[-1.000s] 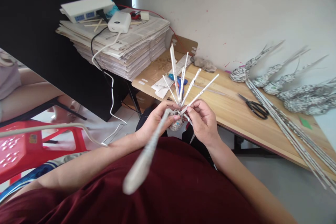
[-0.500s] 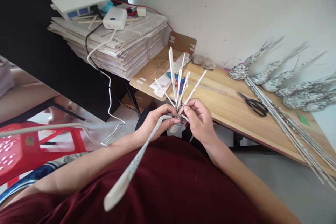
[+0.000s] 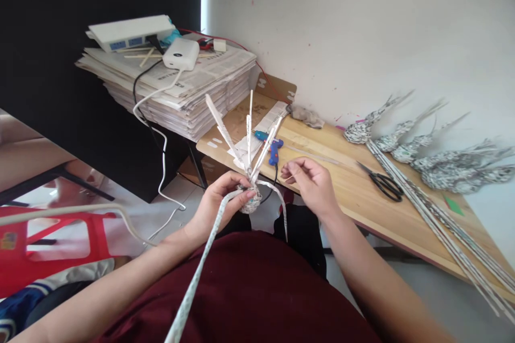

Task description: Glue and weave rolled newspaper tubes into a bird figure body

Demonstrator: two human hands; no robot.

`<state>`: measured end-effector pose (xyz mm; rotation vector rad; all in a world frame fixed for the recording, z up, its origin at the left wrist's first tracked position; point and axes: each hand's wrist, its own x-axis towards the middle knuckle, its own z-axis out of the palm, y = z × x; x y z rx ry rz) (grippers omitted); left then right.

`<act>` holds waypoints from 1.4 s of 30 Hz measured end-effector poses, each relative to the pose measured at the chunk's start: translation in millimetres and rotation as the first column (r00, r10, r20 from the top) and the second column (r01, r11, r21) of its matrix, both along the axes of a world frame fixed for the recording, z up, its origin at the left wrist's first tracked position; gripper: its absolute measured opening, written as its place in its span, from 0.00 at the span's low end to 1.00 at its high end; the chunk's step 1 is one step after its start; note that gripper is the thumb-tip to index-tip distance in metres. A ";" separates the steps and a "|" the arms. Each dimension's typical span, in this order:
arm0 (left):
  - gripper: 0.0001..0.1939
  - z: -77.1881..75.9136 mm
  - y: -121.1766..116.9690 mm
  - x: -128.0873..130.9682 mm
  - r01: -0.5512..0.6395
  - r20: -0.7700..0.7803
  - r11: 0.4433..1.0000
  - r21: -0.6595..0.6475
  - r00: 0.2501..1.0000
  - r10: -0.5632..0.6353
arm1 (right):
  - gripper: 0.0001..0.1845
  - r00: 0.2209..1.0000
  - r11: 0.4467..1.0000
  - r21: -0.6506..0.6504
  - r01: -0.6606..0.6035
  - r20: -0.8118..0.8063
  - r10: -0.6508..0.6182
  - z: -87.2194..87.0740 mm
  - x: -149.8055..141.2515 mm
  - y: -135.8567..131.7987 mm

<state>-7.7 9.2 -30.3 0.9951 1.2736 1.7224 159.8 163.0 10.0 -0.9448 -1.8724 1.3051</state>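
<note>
Paper sticks [image 3: 248,142] rise from the small woven bulb [image 3: 251,204].

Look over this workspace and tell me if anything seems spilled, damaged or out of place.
Small red specks dot the pale wall, looking like splashes. The power strip also looks odd, perched on a newspaper stack. The woven piece in the left hand shows no obvious damage.

Woven piece [image 3: 252,203] before table [image 3: 350,188], newspaper stack [image 3: 201,103] behind left, scissors [image 3: 375,176] right, beside paper rods [image 3: 426,211]
</note>
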 end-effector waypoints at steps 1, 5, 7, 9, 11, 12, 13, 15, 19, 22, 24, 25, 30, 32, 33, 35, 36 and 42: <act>0.12 1.9 -1.2 -4.6 -0.029 -0.003 1.000 0.002 1.000 0.029 | 0.23 0.991 0.999 0.030 0.041 0.127 -0.045 -2.5 1.9 17.2; 0.12 9.8 -8.1 -20.3 -0.158 -0.016 0.987 0.006 0.987 0.158 | 0.25 0.937 0.990 0.075 0.122 0.320 -0.140 -13.7 -3.1 69.7; 0.12 13.1 -11.0 -24.8 -0.205 -0.026 0.979 -0.005 0.978 0.205 | 0.23 0.907 0.985 0.118 0.130 0.386 -0.166 -16.6 -16.7 78.8; 0.13 16.1 -12.8 -27.3 -0.216 -0.030 0.976 -0.009 0.976 0.216 | 0.23 0.885 0.984 0.138 0.114 0.436 -0.164 -16.6 -35.9 80.3; 0.14 19.1 -13.9 -29.3 -0.204 -0.026 0.979 0.002 0.979 0.204 | 0.23 0.873 0.989 0.116 0.089 0.470 -0.134 -14.5 -55.6 80.2; 0.14 20.5 -14.7 -30.5 -0.194 -0.022 0.981 0.014 0.981 0.194 | 0.23 0.870 0.993 0.089 0.078 0.480 -0.111 -12.9 -64.0 80.7; 0.15 21.8 -15.7 -31.9 -0.191 -0.017 0.981 0.026 0.981 0.192 | 0.22 0.871 0.996 0.053 0.069 0.483 -0.085 -11.0 -70.5 81.7; 0.15 23.4 -18.7 -35.4 -0.191 -0.007 0.980 0.050 0.982 0.191 | 0.17 0.887 0.998 -0.043 0.051 0.461 -0.026 -6.6 -76.7 84.1; 0.15 21.7 -26.0 -43.5 -0.184 0.011 0.978 0.101 0.983 0.184 | 0.09 0.952 0.960 -0.278 -0.048 0.277 0.128 3.8 -61.6 78.5; 0.14 18.5 -28.1 -47.2 -0.160 0.026 0.979 0.125 0.987 0.158 | 0.11 0.972 0.909 -0.395 -0.133 0.130 0.199 10.1 -35.2 59.3; 0.14 17.0 -27.2 -47.6 -0.153 0.022 0.979 0.136 0.988 0.152 | 0.13 0.980 0.884 -0.442 -0.155 0.043 0.193 13.4 -16.4 41.7; 0.14 16.5 -26.3 -47.1 -0.152 0.015 0.978 0.139 0.988 0.152 | 0.15 0.986 0.850 -0.500 -0.165 -0.070 0.150 15.2 -7.9 32.5; 0.14 14.7 -20.5 -40.1 -0.128 -0.001 0.982 0.136 0.992 0.130 | 0.22 0.975 0.838 -0.524 -0.153 -0.220 0.040 30.6 17.1 -9.0; 0.14 14.8 -19.2 -37.0 -0.122 -0.009 0.982 0.141 0.992 0.124 | 0.24 0.976 0.857 -0.488 -0.164 -0.205 0.070 37.4 20.2 -22.9; 0.14 15.2 -19.0 -35.8 -0.122 -0.015 0.982 0.144 0.992 0.125 | 0.25 0.976 0.862 -0.475 -0.175 -0.196 0.090 40.0 21.3 -29.5; 0.13 16.2 -19.2 -34.0 -0.121 -0.028 0.981 0.151 0.992 0.126 | 0.24 0.973 0.857 -0.472 -0.208 -0.190 0.132 43.2 23.8 -41.8; 0.13 16.8 -19.6 -33.5 -0.120 -0.031 0.981 0.155 0.992 0.126 | 0.23 0.970 0.849 -0.479 -0.225 -0.192 0.148 43.8 25.3 -47.4; 0.15 19.2 -22.5 -30.3 -0.099 -0.029 0.986 0.132 0.994 0.104 | 0.17 0.955 0.860 -0.426 -0.279 -0.216 0.203 36.3 34.2 -67.5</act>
